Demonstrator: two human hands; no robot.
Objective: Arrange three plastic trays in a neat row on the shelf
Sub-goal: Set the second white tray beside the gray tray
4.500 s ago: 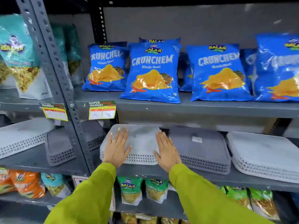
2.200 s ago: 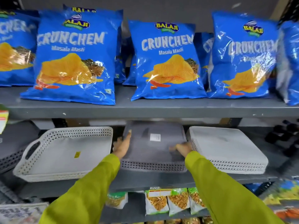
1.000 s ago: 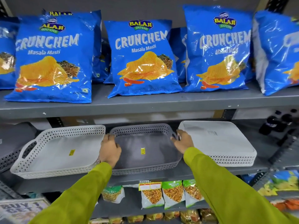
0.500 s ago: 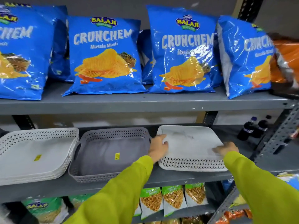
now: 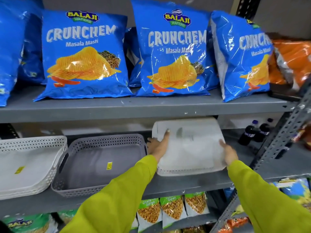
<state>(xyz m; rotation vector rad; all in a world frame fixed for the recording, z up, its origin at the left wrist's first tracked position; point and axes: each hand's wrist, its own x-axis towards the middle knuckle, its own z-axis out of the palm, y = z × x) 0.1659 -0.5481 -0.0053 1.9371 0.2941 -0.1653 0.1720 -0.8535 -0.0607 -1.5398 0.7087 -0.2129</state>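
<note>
Both hands tilt the upturned white tray on the shelf.
Left hand (image 5: 158, 146) and right hand (image 5: 228, 153) grip the upside-down white tray (image 5: 190, 148) by its sides, far edge raised, right of the grey tray (image 5: 101, 163) on the shelf (image 5: 185, 184).

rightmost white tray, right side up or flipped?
Flipped. The white tray shows its solid base on top with the perforated rim at the bottom, gripped by the left hand and right hand.

Blue chip bags (image 5: 84, 54): "BALAJI WAFERS CRUNCHEM Masala Masti"; lower packs (image 5: 173, 207): "Garam".
</note>
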